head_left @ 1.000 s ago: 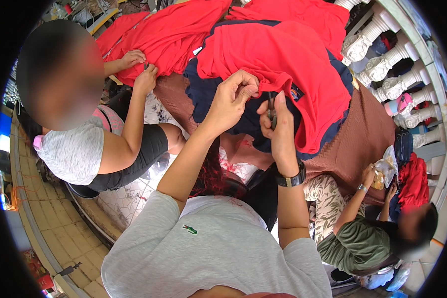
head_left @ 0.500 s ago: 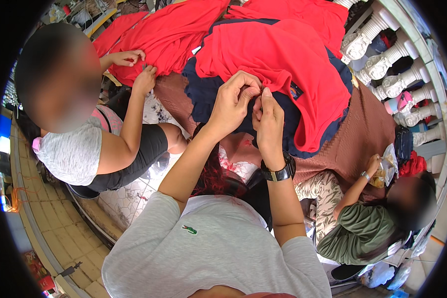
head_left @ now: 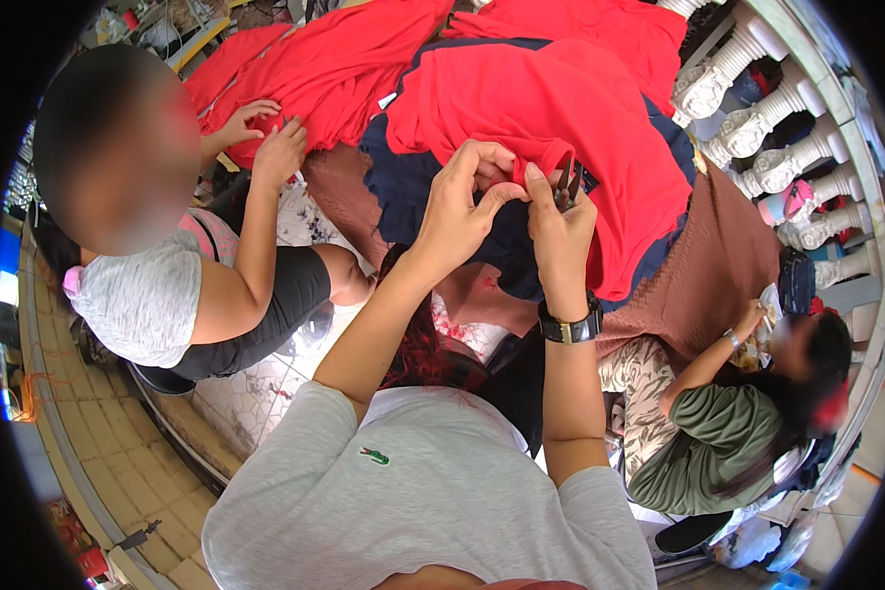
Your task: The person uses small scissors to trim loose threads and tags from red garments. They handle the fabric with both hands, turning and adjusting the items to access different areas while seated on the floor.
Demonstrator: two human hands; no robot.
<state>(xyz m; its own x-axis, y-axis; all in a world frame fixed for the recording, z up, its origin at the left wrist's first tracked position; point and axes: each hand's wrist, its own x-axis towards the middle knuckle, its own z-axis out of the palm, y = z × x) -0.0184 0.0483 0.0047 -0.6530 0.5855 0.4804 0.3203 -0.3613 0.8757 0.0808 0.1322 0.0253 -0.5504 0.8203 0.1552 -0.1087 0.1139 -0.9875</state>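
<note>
A red knit garment (head_left: 521,98) with dark trim lies in front of me, over navy cloth (head_left: 398,187). My left hand (head_left: 459,211) is closed on an edge of the red garment, thumb and fingertips pinching it. Just to its right, my right hand (head_left: 563,241) holds small dark metal thread snips (head_left: 566,189), blades pointing up and away from me. The right thumb touches the same red edge near the left thumb. Part of the snips is hidden inside the right hand.
A brown textured cloth (head_left: 674,270) lies beneath the garments. At left, a person in a grey top (head_left: 133,305) handles more red fabric (head_left: 334,74). At right sits a person in a green top (head_left: 713,447) holding a clear packet. White balusters (head_left: 757,128) line the far right.
My right hand has shifted right and turned, bringing the snips into view. The left hand keeps its pinch on the red cloth. The person at right has raised the packet toward the head.
</note>
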